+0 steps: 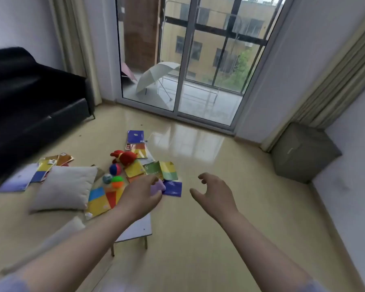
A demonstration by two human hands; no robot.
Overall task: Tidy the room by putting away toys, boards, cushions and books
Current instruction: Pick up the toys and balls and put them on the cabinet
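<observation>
Colourful books (161, 170) and boards lie scattered on the floor with a red plush toy (124, 157), small balls (115, 169) and a grey cushion (64, 187). A second cushion (57, 234) lies nearer me at the left. My left hand (140, 194) reaches out over the pile, fingers relaxed, just in front of a small purple toy (159, 187); whether it touches the toy I cannot tell. My right hand (214, 193) hovers to the right with loosely curled fingers and holds nothing.
A black sofa (30, 102) fills the left side. A small white low table (135, 230) stands under my left forearm. A grey box (301, 152) sits by the right wall. Glass sliding doors (185, 60) face a balcony with an open umbrella.
</observation>
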